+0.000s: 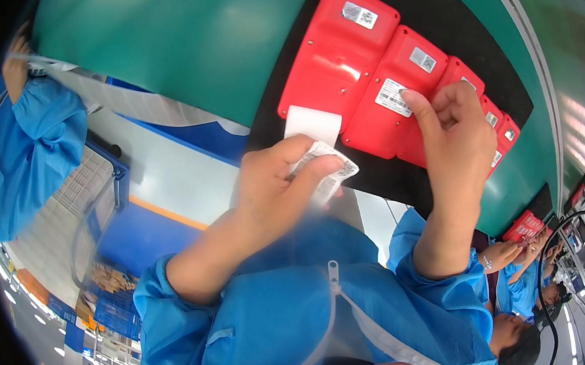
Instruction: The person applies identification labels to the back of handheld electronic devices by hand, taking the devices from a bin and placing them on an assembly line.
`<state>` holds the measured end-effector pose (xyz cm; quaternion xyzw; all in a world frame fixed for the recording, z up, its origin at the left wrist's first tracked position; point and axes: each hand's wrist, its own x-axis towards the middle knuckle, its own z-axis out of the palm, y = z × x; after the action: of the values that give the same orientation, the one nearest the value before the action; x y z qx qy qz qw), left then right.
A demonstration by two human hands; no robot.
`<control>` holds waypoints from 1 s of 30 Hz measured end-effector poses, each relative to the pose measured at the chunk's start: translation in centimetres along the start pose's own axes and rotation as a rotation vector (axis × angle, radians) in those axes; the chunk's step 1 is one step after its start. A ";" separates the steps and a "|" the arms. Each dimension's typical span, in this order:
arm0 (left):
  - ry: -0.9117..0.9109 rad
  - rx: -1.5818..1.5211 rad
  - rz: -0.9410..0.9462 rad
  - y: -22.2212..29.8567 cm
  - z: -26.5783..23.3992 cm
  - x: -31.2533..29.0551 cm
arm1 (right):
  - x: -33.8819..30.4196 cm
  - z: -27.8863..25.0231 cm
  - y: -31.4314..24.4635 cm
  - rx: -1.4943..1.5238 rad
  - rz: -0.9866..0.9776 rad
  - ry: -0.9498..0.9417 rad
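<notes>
My left hand (pixel 279 177) is closed on a strip of white printed labels (pixel 333 162), pinched under the thumb. A blank white stretch of the strip (pixel 313 123) sticks out past my fingers and overlaps the nearest red housing. My right hand (pixel 459 126) is over the row of red plastic housings (pixel 335 46), its fingers curled and its thumb apart from them. The thumb tip rests at the corner of a white printed label (pixel 393 98) on the second housing (pixel 372 128). Nothing shows between the right fingers. Smaller silvery labels (pixel 360 15) sit higher on the housings.
The housings lie side by side on a black mat (pixel 292 47) on a green table (pixel 177 38). A metal rail (pixel 535 50) runs along the far right. One person in blue (pixel 39 145) is at the left; others work at the lower right near another red housing (pixel 524 226).
</notes>
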<state>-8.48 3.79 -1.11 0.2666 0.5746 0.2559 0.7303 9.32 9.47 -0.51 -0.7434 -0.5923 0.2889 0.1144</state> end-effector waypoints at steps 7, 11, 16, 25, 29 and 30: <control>0.021 -0.160 0.041 -0.2 -0.5 -0.3 | -4.3 2.4 -0.9 1.073 0.032 -0.383; -0.042 -0.186 0.060 -0.1 -1.3 -0.5 | -4.3 3.7 -1.6 0.936 -0.127 -0.167; -0.195 0.004 -0.038 0.4 -3.2 -1.1 | -0.7 3.4 -3.1 0.986 0.098 0.020; -0.314 0.179 -0.051 0.8 -4.8 -0.6 | 0.5 3.8 -4.1 0.781 0.154 0.024; -0.333 0.189 -0.034 0.8 -4.9 -0.3 | 0.5 3.8 -3.9 0.799 0.156 0.006; -0.330 0.191 -0.023 0.8 -4.9 -0.2 | 0.6 3.8 -3.9 0.801 0.159 0.006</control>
<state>-13.35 4.68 -1.39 0.3666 0.4719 0.1448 0.7886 4.07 10.41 -1.75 -0.6844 -0.3732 0.5026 0.3736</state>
